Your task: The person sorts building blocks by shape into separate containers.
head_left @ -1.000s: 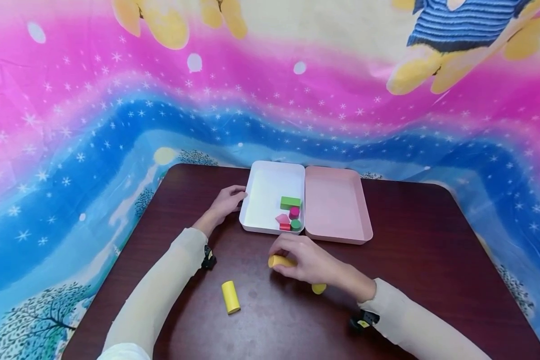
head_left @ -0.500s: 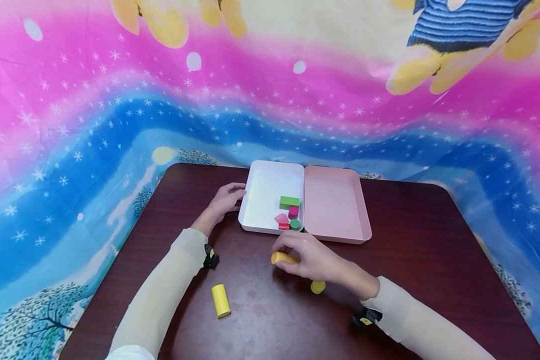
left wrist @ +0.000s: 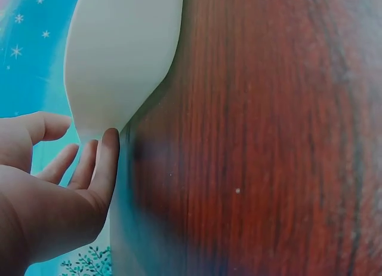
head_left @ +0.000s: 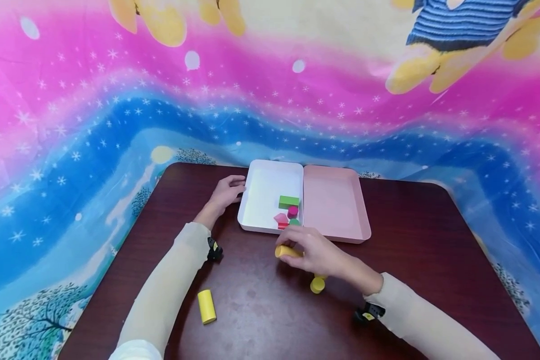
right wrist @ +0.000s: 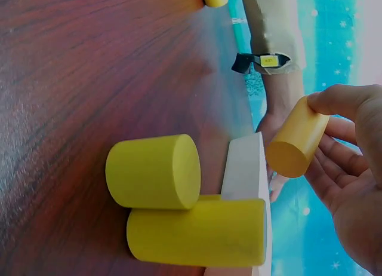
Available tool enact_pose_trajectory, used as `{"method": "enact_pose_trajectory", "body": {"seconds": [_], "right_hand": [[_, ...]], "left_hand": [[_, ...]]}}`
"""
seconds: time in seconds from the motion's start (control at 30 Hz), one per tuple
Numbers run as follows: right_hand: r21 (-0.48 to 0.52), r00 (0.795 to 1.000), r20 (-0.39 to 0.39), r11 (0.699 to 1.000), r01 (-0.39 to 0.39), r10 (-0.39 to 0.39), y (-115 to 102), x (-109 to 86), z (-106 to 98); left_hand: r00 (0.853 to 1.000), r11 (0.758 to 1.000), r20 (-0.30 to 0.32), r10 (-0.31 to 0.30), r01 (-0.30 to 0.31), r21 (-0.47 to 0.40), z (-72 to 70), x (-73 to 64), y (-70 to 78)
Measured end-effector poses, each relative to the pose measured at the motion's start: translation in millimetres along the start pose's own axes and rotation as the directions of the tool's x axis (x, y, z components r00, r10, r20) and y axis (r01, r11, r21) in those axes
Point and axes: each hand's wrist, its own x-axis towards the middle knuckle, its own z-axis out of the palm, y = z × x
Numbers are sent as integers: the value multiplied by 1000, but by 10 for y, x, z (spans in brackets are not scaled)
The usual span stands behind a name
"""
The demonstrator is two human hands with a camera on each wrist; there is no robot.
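My left hand (head_left: 227, 192) is at the left wall of the white box half (head_left: 263, 200), fingers loosely bent; in the left wrist view its fingertips (left wrist: 110, 138) meet the box's corner. My right hand (head_left: 312, 250) pinches an orange-yellow cylinder block (right wrist: 298, 138) between thumb and fingers, just in front of the box. Beneath that wrist are a short yellow cylinder (right wrist: 152, 171) and a longer yellow cylinder (right wrist: 197, 233), close together on the table and mostly covered by the hand in the head view. Another yellow cylinder (head_left: 207, 306) lies alone at the front left.
Inside the white half, at its front right, are a green rectangular block (head_left: 289, 202), a magenta cylinder (head_left: 292, 211), pink and red blocks, and a green round one partly covered by my right hand. The pink box half (head_left: 335, 200) adjoins on the right. A printed cloth hangs behind the table.
The lone yellow cylinder has rolled left and toward me. My right hand has risen slightly toward the box with its cylinder. The left hand stays by the box wall.
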Motion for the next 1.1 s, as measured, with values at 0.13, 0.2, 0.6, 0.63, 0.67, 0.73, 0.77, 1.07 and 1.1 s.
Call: {"method": "enact_pose_trajectory", "body": {"seconds": [0.13, 0.2, 0.6, 0.63, 0.67, 0.73, 0.77, 1.07, 1.1], "right_hand": [[-8, 1000, -15, 1000, -6, 6, 24, -8, -44], [-10, 1000, -26, 1000, -4, 4, 37, -9, -64], [-14, 995, -91, 999, 39, -41, 92, 33, -108], [-16, 995, -94, 999, 41, -43, 98, 44, -114], [-18, 994, -97, 999, 45, -46, 102, 55, -122], [-18, 993, -105, 999, 50, -51, 114, 75, -137], [-15, 993, -110, 999, 51, -52, 121, 82, -145], [78, 989, -142, 996, 42, -31, 204, 149, -215], [86, 989, -143, 995, 40, -28, 210, 155, -224]], "left_hand": [[1000, 999, 1, -12, 12, -35, -7, 23, -24], [1000, 999, 1, -13, 13, -44, 1, 29, -38], [1000, 999, -11, -23, 23, -40, 12, 58, -38], [1000, 999, -10, -25, 25, -43, 9, 60, -33], [1000, 999, -8, -25, 25, -47, 9, 62, -29], [1000, 998, -5, -23, 23, -57, 14, 75, -32], [1000, 998, -2, -21, 21, -60, 22, 80, -34], [1000, 998, 8, -15, 16, -53, 43, 80, -45], [1000, 998, 9, -16, 16, -53, 41, 78, -46]]}}
